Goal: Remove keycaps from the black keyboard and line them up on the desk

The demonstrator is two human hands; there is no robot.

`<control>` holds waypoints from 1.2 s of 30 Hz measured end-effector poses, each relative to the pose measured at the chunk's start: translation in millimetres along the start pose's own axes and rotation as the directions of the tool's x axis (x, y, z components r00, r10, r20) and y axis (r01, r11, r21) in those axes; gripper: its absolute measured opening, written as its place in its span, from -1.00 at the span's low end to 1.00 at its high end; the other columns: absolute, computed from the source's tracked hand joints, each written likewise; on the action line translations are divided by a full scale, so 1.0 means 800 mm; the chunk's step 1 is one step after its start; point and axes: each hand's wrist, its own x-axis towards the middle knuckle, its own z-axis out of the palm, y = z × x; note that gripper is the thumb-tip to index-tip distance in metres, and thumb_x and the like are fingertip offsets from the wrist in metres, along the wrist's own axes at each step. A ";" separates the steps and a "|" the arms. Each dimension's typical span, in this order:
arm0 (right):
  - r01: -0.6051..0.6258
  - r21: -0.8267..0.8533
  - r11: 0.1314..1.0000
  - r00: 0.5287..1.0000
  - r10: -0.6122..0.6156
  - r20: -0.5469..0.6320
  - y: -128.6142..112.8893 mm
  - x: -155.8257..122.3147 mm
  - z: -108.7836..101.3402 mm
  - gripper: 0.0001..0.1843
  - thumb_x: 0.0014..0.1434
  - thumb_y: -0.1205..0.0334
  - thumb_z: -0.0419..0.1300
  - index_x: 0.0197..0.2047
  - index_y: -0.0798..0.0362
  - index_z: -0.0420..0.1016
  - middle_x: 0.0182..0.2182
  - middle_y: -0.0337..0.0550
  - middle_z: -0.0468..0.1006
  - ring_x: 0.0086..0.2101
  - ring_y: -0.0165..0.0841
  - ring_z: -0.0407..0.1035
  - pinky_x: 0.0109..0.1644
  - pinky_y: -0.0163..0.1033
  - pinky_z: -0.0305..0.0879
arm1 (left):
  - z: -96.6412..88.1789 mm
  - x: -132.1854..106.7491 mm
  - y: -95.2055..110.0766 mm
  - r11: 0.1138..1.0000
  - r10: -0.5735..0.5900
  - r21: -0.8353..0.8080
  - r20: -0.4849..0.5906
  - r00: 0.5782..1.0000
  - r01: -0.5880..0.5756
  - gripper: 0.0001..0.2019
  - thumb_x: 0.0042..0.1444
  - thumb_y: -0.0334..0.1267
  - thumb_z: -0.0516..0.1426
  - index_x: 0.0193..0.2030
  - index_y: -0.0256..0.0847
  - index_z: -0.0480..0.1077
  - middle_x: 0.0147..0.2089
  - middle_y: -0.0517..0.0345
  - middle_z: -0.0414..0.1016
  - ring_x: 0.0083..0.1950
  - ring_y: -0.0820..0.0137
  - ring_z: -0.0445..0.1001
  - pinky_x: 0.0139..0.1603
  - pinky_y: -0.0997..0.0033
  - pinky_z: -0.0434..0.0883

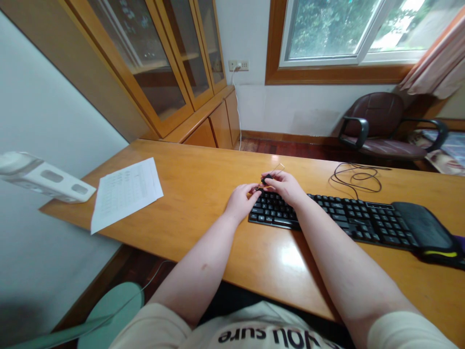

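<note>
On the worktop (pixel 196 194), a black keyboard (pixel 374 220) lies under both forearms' reach. At its left end the left hand (pixel 241 201) curls, thumb and fingers drawn close; whether they grip anything is too small to tell. Slightly farther, the right hand (pixel 286 186) pinches a small black piece (pixel 267 179) just above the far-left keys. Beyond stands an armchair (pixel 378 116).

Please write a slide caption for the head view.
At a desk, left hand by the left end of a keyboard, right hand holding a small black piece.
</note>
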 end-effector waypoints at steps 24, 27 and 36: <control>0.178 -0.301 0.937 0.979 -0.136 0.154 -0.004 0.000 -0.014 -0.73 -0.06 0.17 0.27 -0.25 0.09 0.58 -0.29 -0.12 0.59 -0.36 -0.37 0.39 -0.33 -0.28 0.29 | 0.001 -0.002 -0.007 0.981 0.100 0.180 -0.163 0.982 -0.070 -0.84 0.12 -0.19 0.14 -0.22 -0.13 0.52 -0.23 0.15 0.57 -0.16 0.37 0.43 -0.06 0.32 0.33; 0.162 -0.285 0.945 0.981 -0.123 0.150 -0.006 -0.001 -0.010 -0.71 -0.06 0.16 0.27 -0.24 0.10 0.57 -0.30 -0.13 0.59 -0.38 -0.39 0.39 -0.31 -0.27 0.29 | 0.001 -0.003 -0.006 0.983 0.110 0.164 -0.190 0.976 -0.079 -0.85 0.12 -0.21 0.15 -0.22 -0.13 0.52 -0.23 0.15 0.57 -0.18 0.37 0.44 -0.07 0.31 0.34; 0.137 -0.260 0.956 0.980 -0.094 0.174 0.003 0.003 -0.004 -0.74 -0.01 0.13 0.25 -0.28 0.12 0.51 -0.33 -0.14 0.58 -0.32 -0.38 0.40 -0.20 -0.25 0.28 | 0.005 -0.003 -0.003 0.993 0.082 0.095 -0.123 0.989 -0.071 -0.85 0.11 -0.20 0.15 -0.24 -0.15 0.52 -0.27 0.13 0.56 -0.21 0.37 0.46 -0.12 0.34 0.38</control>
